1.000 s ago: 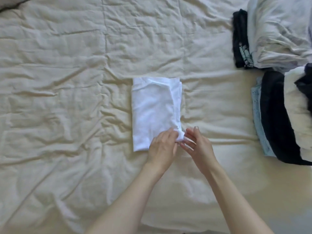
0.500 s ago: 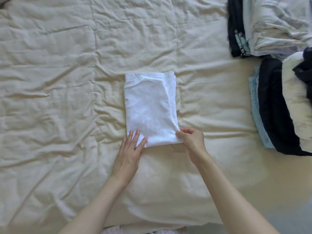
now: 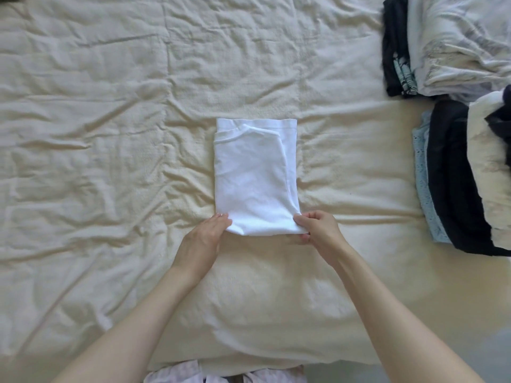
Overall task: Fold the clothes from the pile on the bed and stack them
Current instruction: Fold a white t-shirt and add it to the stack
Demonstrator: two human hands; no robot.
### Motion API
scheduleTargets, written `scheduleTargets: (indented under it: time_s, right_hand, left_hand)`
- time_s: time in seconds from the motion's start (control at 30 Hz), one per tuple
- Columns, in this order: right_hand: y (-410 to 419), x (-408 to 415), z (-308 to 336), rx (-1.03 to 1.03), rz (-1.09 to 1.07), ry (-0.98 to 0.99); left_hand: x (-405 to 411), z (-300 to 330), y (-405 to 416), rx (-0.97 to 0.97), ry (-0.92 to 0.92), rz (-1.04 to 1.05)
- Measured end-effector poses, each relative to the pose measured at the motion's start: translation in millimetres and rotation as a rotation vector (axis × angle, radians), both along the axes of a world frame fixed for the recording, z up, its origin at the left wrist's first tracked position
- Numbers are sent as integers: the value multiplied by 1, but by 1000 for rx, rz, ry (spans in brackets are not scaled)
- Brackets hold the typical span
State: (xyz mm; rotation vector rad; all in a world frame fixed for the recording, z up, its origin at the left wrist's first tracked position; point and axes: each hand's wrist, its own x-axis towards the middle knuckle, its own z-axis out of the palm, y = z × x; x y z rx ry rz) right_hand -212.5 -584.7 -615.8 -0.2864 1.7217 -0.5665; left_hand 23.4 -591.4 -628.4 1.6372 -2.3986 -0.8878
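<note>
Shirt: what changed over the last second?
The left hand slid from the shirt's near right corner to its near left corner and now grips it. The right hand closed onto the right corner. Shirt stays folded in place; side stacks untouched.

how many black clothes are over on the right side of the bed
2 clearly: a black printed garment at the top right beside the pale grey bundle, and a black folded garment in the stack below. A dark scrap at the edge may be a third.
</note>
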Motion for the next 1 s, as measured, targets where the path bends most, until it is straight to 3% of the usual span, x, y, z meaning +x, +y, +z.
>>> scheduleTargets:
  time_s: [0.17, 0.27, 0.4, 0.5, 0.6, 0.67, 0.77, 0.83, 0.87, 0.93, 1.0]
  right_hand:
    - [33, -10, 31, 174, 52, 69]
    - [54, -17, 51, 274, 93, -5]
    - [30, -14, 56, 225, -143, -40]
    - [-8, -2, 54, -6, -357, -107]
    - [-29, 14, 48, -218, -471, -117]
    - [-27, 25, 40, -340, -230, 160]
    - [-8, 36, 21, -626, 485, 750]
    - [5, 39, 4, -628, 904, 851]
    - [10, 38, -5, -549, 1056, 876]
    - [12, 33, -23, -414, 1232, 917]
    - [4, 26, -31, -438, 1298, 912]
  left_hand:
    - [18, 35, 9, 371, -33, -73]
    - [25, 59, 17, 578, 102, -37]
    - [22, 62, -1, 454, 259, 122]
    - [7, 43, -33, 347, 404, 435]
    - [-9, 25, -53, 387, 565, 774]
    - [-12, 16, -49, 309, 456, 811]
    - [-17, 11, -23, -27, 180, 481]
    - [-27, 6, -6, -144, 15, 158]
    - [-31, 3, 0, -96, -79, 43]
    - [-35, -10, 4, 96, -260, -30]
    - [-29, -20, -1, 186, -286, -25]
